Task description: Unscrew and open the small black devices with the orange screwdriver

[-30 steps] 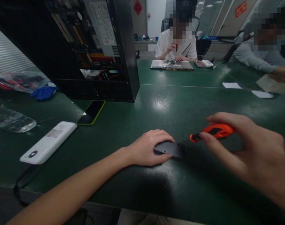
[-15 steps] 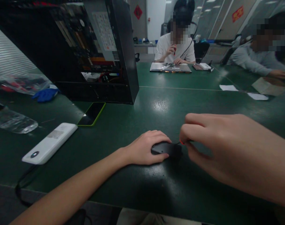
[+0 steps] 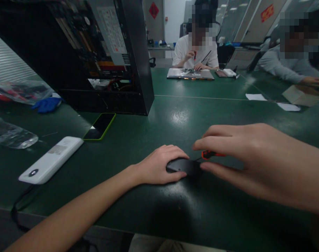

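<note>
My left hand (image 3: 161, 164) is wrapped round a black computer mouse (image 3: 182, 166) on the green table, thumb on the near side and fingers over the far side. A red and black screwdriver (image 3: 208, 154) lies within my right hand (image 3: 243, 157), its thin shaft pointing left at the mouse's right end. Thumb and forefinger of that hand are spread apart around the handle. The rear of the handle and the other fingers' hold on it are partly hidden. Where the screwdriver's tip meets the mouse is too dark to make out.
An open black computer case (image 3: 133, 101) stands at the back left. Near it lie a phone with a green edge (image 3: 100, 126), a white power bank (image 3: 51, 159) with a strap, a clear bottle (image 3: 14, 134) and a blue glove (image 3: 47, 104). Two people sit across the table (image 3: 175, 126).
My right thumb and forefinger have parted from their pinch, and more of the screwdriver's handle shows. My left hand keeps its hold on the mouse. The view has shifted slightly.
</note>
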Action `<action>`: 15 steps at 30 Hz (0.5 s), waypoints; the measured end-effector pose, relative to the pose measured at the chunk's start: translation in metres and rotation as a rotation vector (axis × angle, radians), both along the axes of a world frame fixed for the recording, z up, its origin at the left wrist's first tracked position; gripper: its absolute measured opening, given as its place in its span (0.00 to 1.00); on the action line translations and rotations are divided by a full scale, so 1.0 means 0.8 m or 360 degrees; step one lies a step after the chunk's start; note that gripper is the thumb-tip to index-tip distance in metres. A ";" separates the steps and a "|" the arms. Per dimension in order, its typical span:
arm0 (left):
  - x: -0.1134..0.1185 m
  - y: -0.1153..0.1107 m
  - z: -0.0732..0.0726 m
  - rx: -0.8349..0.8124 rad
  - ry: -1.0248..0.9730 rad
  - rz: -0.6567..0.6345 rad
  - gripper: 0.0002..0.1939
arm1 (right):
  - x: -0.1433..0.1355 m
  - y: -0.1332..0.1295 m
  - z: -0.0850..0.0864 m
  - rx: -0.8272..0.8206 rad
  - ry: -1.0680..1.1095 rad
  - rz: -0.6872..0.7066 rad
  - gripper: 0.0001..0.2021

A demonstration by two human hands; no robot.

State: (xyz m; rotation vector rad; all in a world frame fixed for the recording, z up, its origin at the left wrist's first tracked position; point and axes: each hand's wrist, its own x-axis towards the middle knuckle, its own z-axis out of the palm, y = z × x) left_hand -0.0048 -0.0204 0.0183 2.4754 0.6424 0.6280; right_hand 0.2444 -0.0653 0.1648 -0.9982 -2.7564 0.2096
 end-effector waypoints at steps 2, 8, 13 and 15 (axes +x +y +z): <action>0.000 0.000 0.000 -0.0016 0.0003 -0.0002 0.22 | -0.002 0.002 -0.003 0.0006 0.0005 -0.0022 0.09; -0.001 0.001 0.001 -0.0028 0.0020 0.0032 0.20 | 0.001 -0.002 0.003 -0.0133 0.0053 0.0066 0.16; -0.002 0.002 -0.002 -0.0024 0.0011 0.0010 0.22 | -0.006 -0.002 0.002 0.0012 -0.0050 -0.0097 0.03; -0.002 0.001 -0.004 -0.0019 0.0005 0.0013 0.22 | -0.017 0.001 0.001 0.0033 -0.0075 -0.0109 0.06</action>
